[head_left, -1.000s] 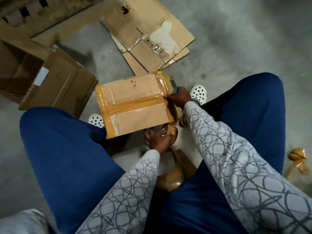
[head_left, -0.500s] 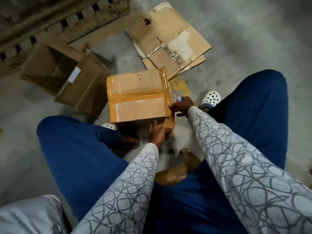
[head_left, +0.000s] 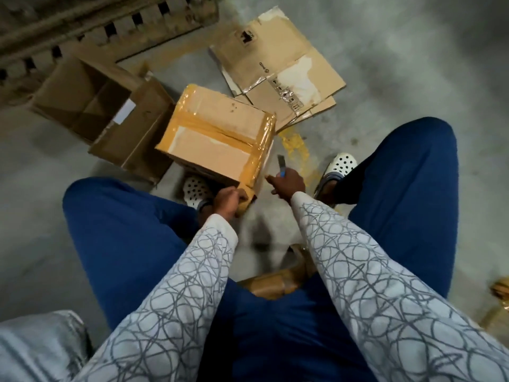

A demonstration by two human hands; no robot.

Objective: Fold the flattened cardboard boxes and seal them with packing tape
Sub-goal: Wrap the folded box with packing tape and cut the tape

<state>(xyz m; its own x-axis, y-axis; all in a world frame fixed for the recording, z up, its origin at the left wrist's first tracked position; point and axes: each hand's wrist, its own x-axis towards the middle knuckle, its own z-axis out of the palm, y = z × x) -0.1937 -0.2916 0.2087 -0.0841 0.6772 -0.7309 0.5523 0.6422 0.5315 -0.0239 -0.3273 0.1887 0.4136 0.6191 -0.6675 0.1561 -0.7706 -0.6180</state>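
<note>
The brown cardboard box banded in tan packing tape sits on the grey concrete floor between my feet. My left hand curls round the tan tape roll at its near corner. My right hand grips a blue-handled cutter just to the right. I should pull the strip taut and slice close to the box.

Both sleeved arms reach forward and down, left hand gripping a tape roll, right hand a cutter.
</note>
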